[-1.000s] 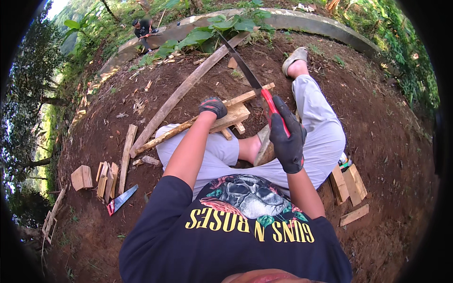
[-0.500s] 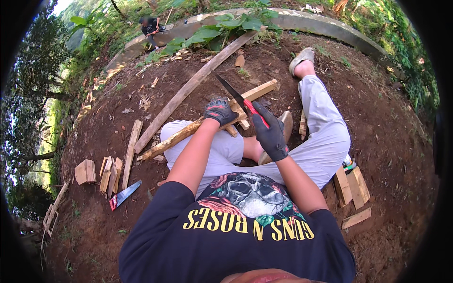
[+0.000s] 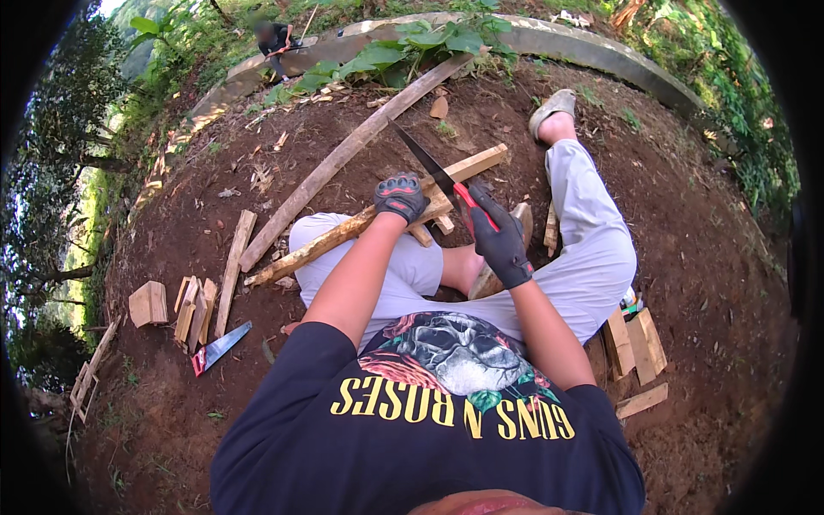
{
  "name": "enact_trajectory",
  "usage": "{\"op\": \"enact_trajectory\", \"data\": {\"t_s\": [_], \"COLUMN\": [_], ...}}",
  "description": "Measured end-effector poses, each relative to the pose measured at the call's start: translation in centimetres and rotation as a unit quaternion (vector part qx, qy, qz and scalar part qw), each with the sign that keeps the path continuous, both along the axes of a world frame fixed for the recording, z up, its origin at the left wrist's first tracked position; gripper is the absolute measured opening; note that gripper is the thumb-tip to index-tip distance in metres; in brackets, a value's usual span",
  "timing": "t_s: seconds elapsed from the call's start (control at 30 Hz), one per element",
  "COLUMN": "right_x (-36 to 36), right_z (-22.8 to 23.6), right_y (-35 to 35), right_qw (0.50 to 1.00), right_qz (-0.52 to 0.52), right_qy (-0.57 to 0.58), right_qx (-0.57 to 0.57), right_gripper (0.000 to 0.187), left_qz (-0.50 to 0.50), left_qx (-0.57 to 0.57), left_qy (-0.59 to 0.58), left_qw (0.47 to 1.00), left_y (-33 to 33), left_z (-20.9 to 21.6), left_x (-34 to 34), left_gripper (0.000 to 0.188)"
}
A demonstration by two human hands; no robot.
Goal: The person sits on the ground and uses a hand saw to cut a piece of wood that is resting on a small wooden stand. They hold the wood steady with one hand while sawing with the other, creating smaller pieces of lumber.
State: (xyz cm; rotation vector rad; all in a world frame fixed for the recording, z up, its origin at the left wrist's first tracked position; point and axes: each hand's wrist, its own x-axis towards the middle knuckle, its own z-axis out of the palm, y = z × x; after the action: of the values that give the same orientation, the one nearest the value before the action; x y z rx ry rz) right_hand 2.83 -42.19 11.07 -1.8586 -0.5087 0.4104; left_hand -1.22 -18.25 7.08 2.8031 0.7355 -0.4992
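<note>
A dark-bladed hand saw (image 3: 422,157) with a red and black handle is gripped in my right hand (image 3: 502,240), which wears a black glove. Its blade slants up to the left across a long wooden beam (image 3: 476,163), close to my left hand (image 3: 401,198). That hand, in a black and red glove, is closed over the beam and presses it down. The beam's rough, bark-edged end (image 3: 313,249) lies over my bent left leg. Shorter wood pieces (image 3: 421,234) sit beneath the beam near my hands. Whether the teeth are in a cut, I cannot tell.
A long plank (image 3: 343,163) slants across the soil ahead. At left lie cut wood pieces (image 3: 196,313) and a second saw (image 3: 221,348) with a red handle. More offcuts (image 3: 639,343) rest by my right knee. A person (image 3: 275,43) sits near a low concrete wall (image 3: 601,56).
My right hand and the saw have shifted slightly right and toward me. My left hand keeps its hold on the beam. The whole view has tilted a little.
</note>
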Motion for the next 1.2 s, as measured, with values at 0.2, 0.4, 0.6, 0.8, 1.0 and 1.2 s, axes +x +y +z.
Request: {"op": "enact_trajectory", "data": {"t_s": [0.2,0.4,0.6,0.8,1.0,1.2], "right_x": [-3.5,-4.5,-0.2,2.7,1.9,-2.5], "right_z": [5.9,10.7,4.0,-0.7,-3.1,4.0], "right_y": [-7.8,-10.4,-1.9,7.2,5.3,-4.2], "right_qw": [0.997,0.988,0.999,0.998,0.999,0.998], "right_qz": [0.006,-0.012,-0.002,-0.021,-0.018,-0.001], "right_qy": [-0.002,0.086,-0.025,-0.056,-0.049,0.020], "right_qx": [-0.081,-0.129,-0.046,-0.037,-0.015,-0.065], "right_gripper": [0.044,0.041,0.041,0.041,0.042,0.041], "left_qz": [0.011,-0.041,-0.075,-0.076,-0.017,0.003], "left_qx": [-0.042,-0.034,0.032,0.002,-0.036,-0.063], "left_qy": [0.037,0.013,-0.090,-0.088,-0.037,0.014], "left_qw": [0.998,0.998,0.993,0.993,0.999,0.998], "left_y": [1.4,0.7,0.2,0.3,0.5,1.7], "left_z": [0.2,-0.1,-2.0,-0.9,-0.7,-0.4], "left_x": [0.6,0.1,-0.5,-0.9,0.0,0.7], "left_gripper": [0.062,0.063,0.043,0.045,0.053,0.061]}}
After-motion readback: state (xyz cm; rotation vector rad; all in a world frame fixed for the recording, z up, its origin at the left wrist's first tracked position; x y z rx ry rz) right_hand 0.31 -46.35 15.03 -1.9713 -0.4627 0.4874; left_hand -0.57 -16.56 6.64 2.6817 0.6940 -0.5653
